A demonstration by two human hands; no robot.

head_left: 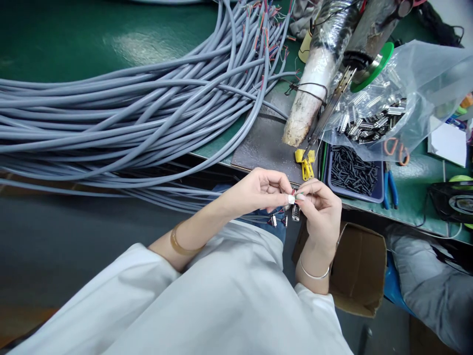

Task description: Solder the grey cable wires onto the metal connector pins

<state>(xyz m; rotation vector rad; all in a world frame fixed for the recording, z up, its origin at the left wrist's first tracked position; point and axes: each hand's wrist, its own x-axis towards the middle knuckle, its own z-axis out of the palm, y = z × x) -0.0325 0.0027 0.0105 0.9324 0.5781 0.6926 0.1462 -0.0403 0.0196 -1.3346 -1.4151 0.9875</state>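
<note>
My left hand [266,190] and my right hand [320,209] meet in front of the bench edge, fingertips almost touching. Both are closed in a pinch on thin coloured wires [298,195], with red and green showing between the fingertips. Just below them hangs a small metal connector [296,213], partly covered by my right fingers; whether it is joined to those wires I cannot tell. Two more connectors [272,220] dangle under my left hand on wire ends. Beyond my fingers, a yellow clip-like holder [307,168] sits at the bench edge below a soldering iron [338,91].
Grey cables [148,118] cover the bench's left side. Toward the right are a solder spool [386,66], a plastic bag of connectors [380,123], a bin of black tubes [353,170], blue-handled pliers [391,190] and orange-handled scissors [402,155]. Below stands a cardboard box [360,266].
</note>
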